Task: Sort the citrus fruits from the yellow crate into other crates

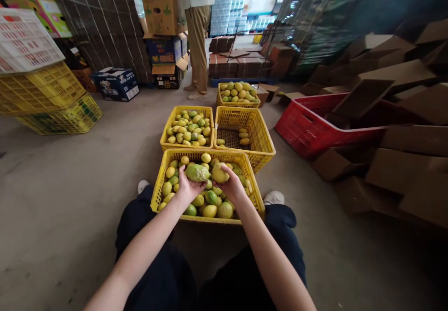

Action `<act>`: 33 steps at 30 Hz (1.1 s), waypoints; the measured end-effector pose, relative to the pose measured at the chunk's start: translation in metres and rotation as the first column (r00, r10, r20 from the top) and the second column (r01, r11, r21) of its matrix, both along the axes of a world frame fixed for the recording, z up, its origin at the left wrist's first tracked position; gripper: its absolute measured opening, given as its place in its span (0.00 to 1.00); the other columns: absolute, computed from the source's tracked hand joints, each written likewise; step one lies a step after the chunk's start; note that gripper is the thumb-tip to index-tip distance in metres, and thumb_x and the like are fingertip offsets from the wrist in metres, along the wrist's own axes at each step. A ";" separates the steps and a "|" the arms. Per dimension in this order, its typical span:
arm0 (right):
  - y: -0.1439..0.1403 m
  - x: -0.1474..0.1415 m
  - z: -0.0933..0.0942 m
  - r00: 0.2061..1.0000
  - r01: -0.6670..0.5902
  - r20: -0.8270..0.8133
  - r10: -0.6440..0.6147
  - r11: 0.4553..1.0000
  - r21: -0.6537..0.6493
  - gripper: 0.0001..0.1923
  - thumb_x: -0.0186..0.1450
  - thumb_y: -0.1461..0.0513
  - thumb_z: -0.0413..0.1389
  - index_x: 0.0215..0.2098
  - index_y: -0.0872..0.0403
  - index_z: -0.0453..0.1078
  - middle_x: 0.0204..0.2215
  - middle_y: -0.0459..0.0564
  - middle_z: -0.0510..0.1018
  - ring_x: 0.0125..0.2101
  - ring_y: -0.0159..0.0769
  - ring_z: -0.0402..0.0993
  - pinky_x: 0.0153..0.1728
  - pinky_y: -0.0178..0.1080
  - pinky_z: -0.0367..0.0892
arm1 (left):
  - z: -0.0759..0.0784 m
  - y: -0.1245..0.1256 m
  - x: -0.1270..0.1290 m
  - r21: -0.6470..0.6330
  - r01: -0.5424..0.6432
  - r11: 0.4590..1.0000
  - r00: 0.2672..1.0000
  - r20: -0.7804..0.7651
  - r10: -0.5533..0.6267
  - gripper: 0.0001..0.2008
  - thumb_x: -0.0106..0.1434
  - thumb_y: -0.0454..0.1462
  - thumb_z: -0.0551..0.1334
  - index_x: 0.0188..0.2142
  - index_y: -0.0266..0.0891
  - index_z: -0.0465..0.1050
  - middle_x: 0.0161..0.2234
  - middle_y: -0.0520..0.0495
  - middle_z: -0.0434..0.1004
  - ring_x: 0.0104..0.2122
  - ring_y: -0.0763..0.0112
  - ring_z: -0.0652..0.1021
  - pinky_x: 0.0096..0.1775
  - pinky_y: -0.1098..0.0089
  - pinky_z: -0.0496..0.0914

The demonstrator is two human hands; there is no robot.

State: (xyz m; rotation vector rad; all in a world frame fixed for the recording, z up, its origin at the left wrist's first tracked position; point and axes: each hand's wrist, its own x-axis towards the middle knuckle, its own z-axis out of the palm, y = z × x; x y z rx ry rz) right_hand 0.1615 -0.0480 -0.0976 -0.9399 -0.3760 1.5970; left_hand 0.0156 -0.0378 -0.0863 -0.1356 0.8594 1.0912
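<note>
My left hand (189,187) is wrapped from below round a large green lemon (198,172) with pale scarring on its skin. In my right hand (232,184) is a rounder, pale yellow lemon (220,173). Both are held close together over the near yellow crate (206,220), which stands between my feet. Loose lemons (210,210), yellow and green, fill that crate. Behind it on the left, a second yellow crate (162,139) is full of lemons. Beside that one, a third yellow crate (264,145) holds only several lemons (244,136) on its bottom.
A further yellow crate (239,105) of lemons stands behind. On the right are a red crate (301,127) and piled cardboard boxes (406,171). Stacked crates (38,89) and a blue box (116,85) stand left. A person (199,36) stands ahead by stacked cartons (161,8).
</note>
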 end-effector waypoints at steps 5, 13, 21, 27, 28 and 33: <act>0.003 0.000 0.003 0.998 -0.056 0.000 0.056 0.997 -0.045 0.11 0.54 0.58 0.65 0.31 0.53 0.70 0.24 0.46 0.76 0.21 0.33 0.70 0.16 0.32 0.64 | 0.013 0.008 -0.010 0.152 -0.042 0.988 0.999 0.038 0.037 0.18 0.66 0.47 0.52 0.44 0.37 0.71 0.36 0.38 0.78 0.36 0.54 0.79 0.34 0.58 0.76; -0.002 -0.013 0.006 1.000 0.018 -0.013 -0.018 0.999 -0.026 0.15 0.52 0.58 0.69 0.30 0.51 0.67 0.23 0.42 0.74 0.20 0.29 0.65 0.14 0.31 0.59 | 0.020 0.013 -0.015 0.146 -0.052 0.988 0.992 0.126 0.033 0.20 0.69 0.50 0.54 0.42 0.35 0.73 0.30 0.42 0.77 0.26 0.65 0.77 0.27 0.68 0.74; 0.002 -0.018 0.003 0.999 0.029 -0.022 -0.034 0.985 -0.173 0.16 0.63 0.49 0.60 0.29 0.51 0.67 0.20 0.46 0.75 0.21 0.34 0.69 0.15 0.33 0.62 | 0.030 0.010 -0.014 0.161 -0.014 0.987 0.991 0.131 -0.007 0.17 0.71 0.47 0.55 0.42 0.36 0.75 0.30 0.44 0.80 0.28 0.68 0.79 0.31 0.69 0.77; 0.004 -0.017 0.000 0.991 0.086 -0.096 -0.097 0.990 -0.109 0.14 0.62 0.51 0.63 0.30 0.51 0.68 0.23 0.45 0.78 0.22 0.34 0.71 0.18 0.34 0.66 | 0.032 0.008 -0.015 0.152 0.018 0.988 0.997 0.066 -0.028 0.18 0.69 0.46 0.55 0.42 0.34 0.76 0.27 0.45 0.79 0.26 0.67 0.80 0.28 0.70 0.76; 0.003 -0.017 0.001 0.989 0.069 -0.125 -0.080 0.993 -0.092 0.14 0.61 0.51 0.63 0.30 0.51 0.69 0.23 0.45 0.78 0.22 0.33 0.71 0.18 0.34 0.66 | 0.033 0.008 -0.015 0.150 0.008 0.989 0.998 0.065 -0.017 0.18 0.69 0.45 0.55 0.43 0.34 0.76 0.27 0.45 0.79 0.26 0.67 0.80 0.28 0.69 0.76; 0.001 -0.015 0.005 0.982 -0.010 -0.188 0.003 0.999 -0.040 0.17 0.60 0.48 0.62 0.29 0.53 0.71 0.21 0.44 0.77 0.18 0.32 0.69 0.15 0.32 0.62 | 0.034 0.008 -0.012 0.076 0.011 0.997 0.996 0.083 -0.017 0.16 0.68 0.40 0.53 0.43 0.34 0.76 0.25 0.46 0.78 0.24 0.66 0.79 0.28 0.68 0.76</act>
